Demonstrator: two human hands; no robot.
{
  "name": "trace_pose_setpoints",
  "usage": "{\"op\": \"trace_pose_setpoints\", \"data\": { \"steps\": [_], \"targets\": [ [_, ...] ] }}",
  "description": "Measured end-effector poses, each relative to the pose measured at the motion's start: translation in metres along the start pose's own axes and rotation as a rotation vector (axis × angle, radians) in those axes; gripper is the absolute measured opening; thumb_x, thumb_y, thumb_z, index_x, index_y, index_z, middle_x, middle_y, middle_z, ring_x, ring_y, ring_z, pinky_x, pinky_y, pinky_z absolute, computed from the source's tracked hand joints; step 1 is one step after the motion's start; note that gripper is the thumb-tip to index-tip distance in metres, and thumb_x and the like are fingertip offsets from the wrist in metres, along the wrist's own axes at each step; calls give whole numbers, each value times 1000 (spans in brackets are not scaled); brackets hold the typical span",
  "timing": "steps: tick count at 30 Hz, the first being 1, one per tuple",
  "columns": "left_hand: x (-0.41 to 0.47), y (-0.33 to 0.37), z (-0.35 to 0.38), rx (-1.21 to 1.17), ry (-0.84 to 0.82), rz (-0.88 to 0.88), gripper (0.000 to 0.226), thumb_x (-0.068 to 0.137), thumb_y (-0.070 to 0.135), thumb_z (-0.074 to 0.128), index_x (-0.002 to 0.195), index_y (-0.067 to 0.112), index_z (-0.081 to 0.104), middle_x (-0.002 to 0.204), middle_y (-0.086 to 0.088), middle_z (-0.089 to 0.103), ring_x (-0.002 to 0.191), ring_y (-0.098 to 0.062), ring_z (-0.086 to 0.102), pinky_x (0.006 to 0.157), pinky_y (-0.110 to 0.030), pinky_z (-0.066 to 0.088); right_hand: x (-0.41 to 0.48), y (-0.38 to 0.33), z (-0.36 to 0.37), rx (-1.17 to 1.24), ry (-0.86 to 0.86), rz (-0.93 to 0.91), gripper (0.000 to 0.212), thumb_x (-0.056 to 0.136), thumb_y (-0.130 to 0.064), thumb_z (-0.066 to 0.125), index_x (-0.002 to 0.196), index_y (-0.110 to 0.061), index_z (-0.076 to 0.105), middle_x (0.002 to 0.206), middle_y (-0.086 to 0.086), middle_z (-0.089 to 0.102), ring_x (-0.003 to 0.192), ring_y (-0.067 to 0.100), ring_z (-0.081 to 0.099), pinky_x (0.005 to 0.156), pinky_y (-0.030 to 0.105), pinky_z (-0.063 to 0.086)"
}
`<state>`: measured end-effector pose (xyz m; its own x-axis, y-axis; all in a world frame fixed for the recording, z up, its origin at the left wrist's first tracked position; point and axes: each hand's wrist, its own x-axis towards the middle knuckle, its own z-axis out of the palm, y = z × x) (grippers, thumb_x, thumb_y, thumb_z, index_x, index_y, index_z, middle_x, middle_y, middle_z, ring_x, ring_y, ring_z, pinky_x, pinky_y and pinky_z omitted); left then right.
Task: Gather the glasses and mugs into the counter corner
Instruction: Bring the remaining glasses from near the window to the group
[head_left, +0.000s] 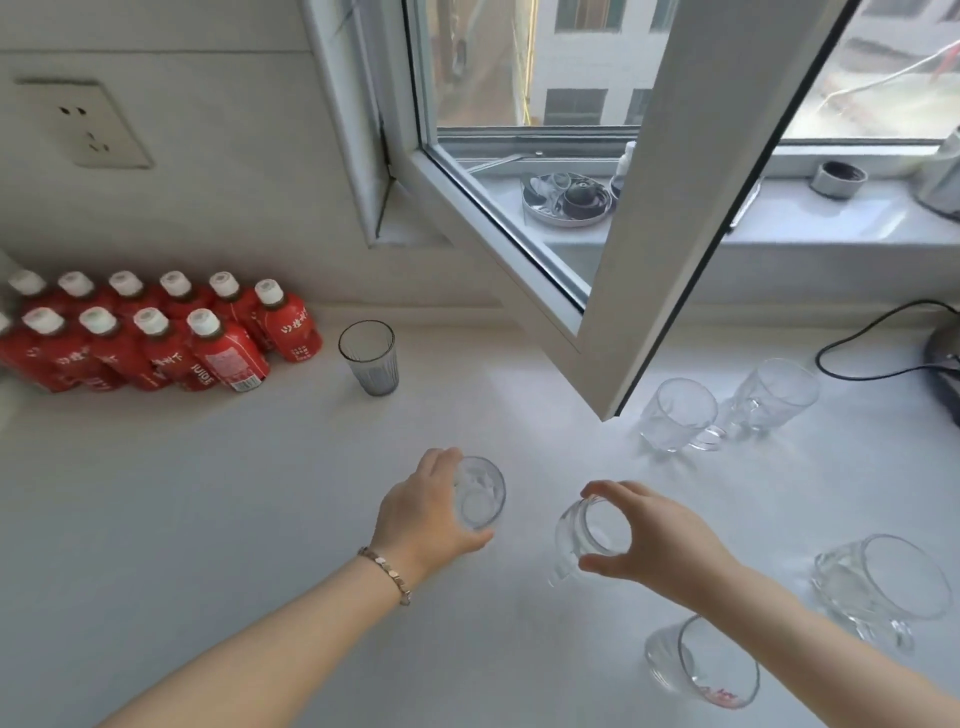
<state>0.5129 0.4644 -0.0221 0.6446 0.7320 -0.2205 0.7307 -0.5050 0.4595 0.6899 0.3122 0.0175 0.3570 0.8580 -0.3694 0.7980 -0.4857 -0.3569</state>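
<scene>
The left hand (431, 514) curled its fingers round a clear glass (483, 499) on the near worktop (208, 493). Just right of it, the right hand (654, 540) pinched a tilted second glass (584, 535) by its rim. Best bet was to carry both low and upright to the grey tumbler (370, 358) far left beside the red bottles (156, 338), landing them softly.
</scene>
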Motion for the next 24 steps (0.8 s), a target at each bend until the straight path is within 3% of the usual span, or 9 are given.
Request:
{"op": "trace_pose_setpoints", "data": {
  "steps": [6, 9, 13, 17, 24],
  "targets": [
    [-104, -9, -17, -35, 138, -233, 86, 59, 50, 75, 131, 23, 37, 134, 12, 48, 122, -11, 52, 95, -28, 44, -3, -22, -3, -111, -87, -282, 66, 75, -50, 69, 132, -36, 40, 136, -13, 48, 111, 15, 58, 86, 27, 45],
    [-169, -1, -11, -90, 248, -432, 97, 49, 64, 66, 133, 26, 36, 134, 14, 49, 123, -9, 52, 97, -24, 43, -12, -40, 0, -178, -144, -471, 66, 75, -50, 69, 133, -37, 38, 138, -13, 47, 115, 15, 55, 89, 28, 44],
    [-264, 24, 18, -153, 440, -734, 93, 59, 55, 76, 135, 27, 33, 136, 12, 50, 122, -12, 53, 98, -26, 43, -39, -66, 14, -266, -234, -715, 66, 76, -49, 69, 133, -37, 38, 137, -12, 47, 118, 16, 54, 90, 28, 44],
    [-364, 55, 50, -212, 585, -997, 89, 56, 54, 79, 130, 29, 37, 128, 12, 55, 113, -12, 57, 87, -21, 45, -88, -100, 43, -356, -321, -952, 65, 76, -47, 69, 133, -37, 38, 136, -10, 48, 117, 18, 55, 90, 29, 45],
    [-526, 95, 97, -262, 764, -1315, 86, 58, 51, 79, 130, 27, 38, 131, 11, 53, 117, -12, 56, 92, -27, 45, -214, -157, 112, -455, -470, -1287, 64, 74, -47, 69, 131, -38, 40, 129, -10, 52, 108, 17, 58, 76, 24, 39]
  ]
}}
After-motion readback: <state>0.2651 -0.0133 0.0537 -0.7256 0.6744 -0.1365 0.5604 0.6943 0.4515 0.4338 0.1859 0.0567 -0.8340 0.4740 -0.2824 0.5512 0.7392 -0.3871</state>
